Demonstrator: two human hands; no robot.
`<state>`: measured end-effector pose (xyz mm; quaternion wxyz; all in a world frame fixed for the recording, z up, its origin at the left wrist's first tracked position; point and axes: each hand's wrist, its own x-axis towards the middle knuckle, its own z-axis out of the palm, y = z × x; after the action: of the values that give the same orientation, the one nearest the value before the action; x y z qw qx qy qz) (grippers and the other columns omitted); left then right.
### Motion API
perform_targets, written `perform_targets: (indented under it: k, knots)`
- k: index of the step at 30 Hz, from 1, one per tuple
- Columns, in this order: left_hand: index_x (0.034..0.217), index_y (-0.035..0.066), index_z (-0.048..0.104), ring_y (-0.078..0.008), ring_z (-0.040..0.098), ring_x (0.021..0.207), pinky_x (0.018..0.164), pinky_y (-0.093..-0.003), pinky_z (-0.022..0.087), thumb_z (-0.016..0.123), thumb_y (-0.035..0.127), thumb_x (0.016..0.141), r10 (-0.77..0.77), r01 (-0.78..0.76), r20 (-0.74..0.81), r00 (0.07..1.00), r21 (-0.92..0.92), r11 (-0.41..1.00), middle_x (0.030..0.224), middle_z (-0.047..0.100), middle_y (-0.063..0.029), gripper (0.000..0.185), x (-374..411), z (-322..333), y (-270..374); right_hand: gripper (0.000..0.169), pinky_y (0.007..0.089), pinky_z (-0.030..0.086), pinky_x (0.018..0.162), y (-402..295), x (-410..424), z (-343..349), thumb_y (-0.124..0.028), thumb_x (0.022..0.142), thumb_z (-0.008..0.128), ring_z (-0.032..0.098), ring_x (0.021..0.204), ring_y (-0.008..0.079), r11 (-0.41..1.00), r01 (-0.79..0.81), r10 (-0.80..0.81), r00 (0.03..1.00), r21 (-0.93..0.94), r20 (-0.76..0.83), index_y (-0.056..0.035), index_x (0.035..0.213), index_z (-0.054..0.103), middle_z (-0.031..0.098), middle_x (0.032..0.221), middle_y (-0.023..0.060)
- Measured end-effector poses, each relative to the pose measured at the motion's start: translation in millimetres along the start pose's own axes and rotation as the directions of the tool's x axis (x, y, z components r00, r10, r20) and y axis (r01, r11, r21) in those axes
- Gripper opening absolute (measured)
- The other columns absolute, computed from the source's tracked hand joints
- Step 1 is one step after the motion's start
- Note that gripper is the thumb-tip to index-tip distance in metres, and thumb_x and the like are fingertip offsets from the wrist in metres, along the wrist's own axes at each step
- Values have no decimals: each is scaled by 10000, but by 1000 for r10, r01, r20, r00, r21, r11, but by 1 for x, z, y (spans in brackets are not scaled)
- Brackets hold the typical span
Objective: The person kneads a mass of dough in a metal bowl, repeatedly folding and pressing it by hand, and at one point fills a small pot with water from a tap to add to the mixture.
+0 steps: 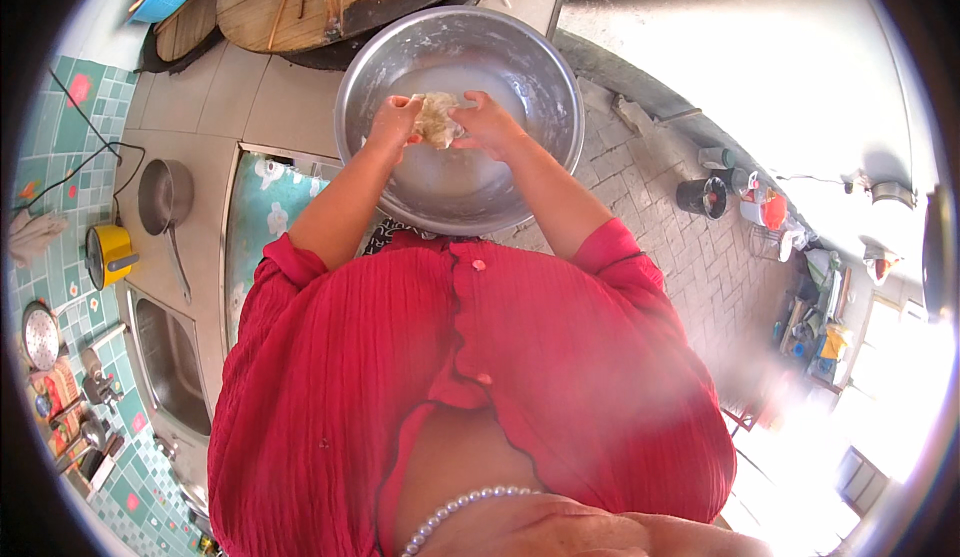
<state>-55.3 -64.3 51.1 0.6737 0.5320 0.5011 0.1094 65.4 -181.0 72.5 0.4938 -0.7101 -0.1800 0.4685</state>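
Note:
Over a large stainless steel basin (pixel 465 197), both hands hold a pale, wet, crumpled lump (pixel 435 118) that looks like soaked cloth or dough; the picture does not settle which. My left hand (pixel 396 126) pinches its left edge between thumb and fingers. On the other side, my right hand (pixel 487 126) grips the lump with thumb and fingers spread round its edge. Cloudy whitish liquid (pixel 435 182) lies in the bottom of the basin, and white smears mark its inner wall.
Wooden lids (pixel 352 2) cover the stove beyond the basin. To the left, a saucepan (pixel 166 195), a yellow electric pot (pixel 109 257) and a sink (pixel 171 362) line the tiled counter. A dark bucket (pixel 702 198) stands on the brick floor (pixel 675 257) at right.

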Motion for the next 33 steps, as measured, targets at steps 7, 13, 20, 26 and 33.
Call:
perform_targets:
  k: [7,13,20,26,33]
  knots:
    - [1324,70,346,-259,548,977,692,-372,495,590,269,820,-4,2,14,1000,126,992,1225,456,-158,594,29,7,-2,701,392,441,912,31,56,2,-235,758,660,477,1125,367,688,164,-271,962,-707,-41,-72,1352,325,355,1316,262]
    - [1301,62,369,-227,558,950,743,-379,474,583,326,833,51,-67,191,980,80,995,1137,531,-134,578,58,-1,-16,535,392,472,824,16,48,47,-337,793,625,567,998,328,896,119,-144,989,-428,-26,-58,1221,465,560,1124,188]
    - [1108,10,547,-212,572,909,781,-364,447,569,449,827,71,-166,324,944,279,946,1011,597,-127,522,76,-44,-10,456,401,510,576,5,25,90,-397,861,529,629,783,275,963,-218,203,974,-158,-104,4,1079,550,630,907,147]
    - [1018,41,575,-186,561,876,709,-360,463,544,481,842,-77,-37,414,907,260,965,966,585,-77,475,59,-34,12,486,348,494,511,-2,19,77,-415,855,541,615,715,227,973,-229,227,971,-26,-78,22,1068,552,627,847,126]
    - [1117,86,533,-185,589,861,640,-335,496,527,342,885,-94,125,567,818,-16,992,983,598,-44,346,37,-32,20,416,294,474,536,-22,-5,37,-355,814,619,598,693,178,985,-158,138,964,-73,-226,-22,1059,574,622,839,94]
